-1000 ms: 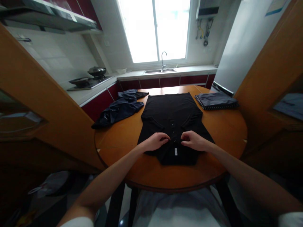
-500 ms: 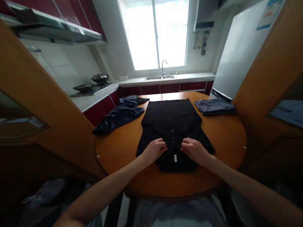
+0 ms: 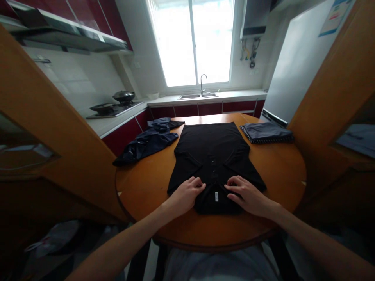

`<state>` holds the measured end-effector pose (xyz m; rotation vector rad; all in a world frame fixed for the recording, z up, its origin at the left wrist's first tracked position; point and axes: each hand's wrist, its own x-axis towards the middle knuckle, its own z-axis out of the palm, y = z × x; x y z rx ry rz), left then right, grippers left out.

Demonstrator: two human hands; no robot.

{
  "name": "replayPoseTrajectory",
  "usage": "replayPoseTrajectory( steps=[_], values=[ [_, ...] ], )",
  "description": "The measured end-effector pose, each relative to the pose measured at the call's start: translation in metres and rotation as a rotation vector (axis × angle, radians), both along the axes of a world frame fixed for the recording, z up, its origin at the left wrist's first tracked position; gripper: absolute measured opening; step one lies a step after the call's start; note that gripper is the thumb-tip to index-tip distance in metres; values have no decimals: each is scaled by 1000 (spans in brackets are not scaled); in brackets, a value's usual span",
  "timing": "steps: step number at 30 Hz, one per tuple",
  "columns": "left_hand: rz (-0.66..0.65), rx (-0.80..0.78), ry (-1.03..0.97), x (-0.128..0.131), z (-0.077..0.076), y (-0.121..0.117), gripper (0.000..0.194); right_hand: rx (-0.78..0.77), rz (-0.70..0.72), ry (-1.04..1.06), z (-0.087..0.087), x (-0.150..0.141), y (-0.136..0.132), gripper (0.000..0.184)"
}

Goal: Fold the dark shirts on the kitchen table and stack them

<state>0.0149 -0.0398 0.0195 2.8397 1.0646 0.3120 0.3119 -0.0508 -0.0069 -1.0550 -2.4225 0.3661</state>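
A black polo shirt (image 3: pixel 213 142) lies spread front up on the table, its hem at the far side and its collar toward me. Small buttons run down the placket, and a white label (image 3: pixel 216 196) shows inside the neck. At the collar's left side, my left hand (image 3: pixel 190 191) is closed, thumb and forefinger pinching the fabric. My right hand (image 3: pixel 245 195) rests over the right side of the collar, its thumb apart from its curved fingers, touching the cloth without gripping it.
The round wooden table (image 3: pixel 140 195) bears a rumpled dark navy garment (image 3: pixel 146 142) at the left and folded grey clothes (image 3: pixel 266 132) at the right. Beyond are a counter with a sink (image 3: pixel 190 96), a stove with pans (image 3: pixel 102 108) and a fridge (image 3: pixel 299 62).
Both hands have shifted slightly toward me along the collar. The right hand has loosened from a closed pinch, its thumb moving away from the fingers. The shirt lies nearly the same.
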Motion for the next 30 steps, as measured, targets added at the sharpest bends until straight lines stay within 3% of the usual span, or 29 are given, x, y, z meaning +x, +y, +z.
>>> replayPoseTrajectory(
  steps=[5,11,14,17,20,30],
  values=[
    [10,-42,-87,-6,-4,1,64,-5,0,13,-5,5,-2,43],
    [77,-114,-330,-20,-10,-6,54,17,-146,208,-5,18,-4,42],
    [-29,-166,-226,-27,-9,-13,57,-20,-18,156,-4,22,-10,48],
    [-167,-220,-52,-29,-8,-17,81,-91,164,3,-4,21,-17,73],
    [-177,-209,-6,-29,-8,-18,91,-118,204,-87,-6,20,-20,87],
    [-99,-163,-108,-35,-15,-24,58,-61,153,-10,-16,31,-16,59]
  ],
)
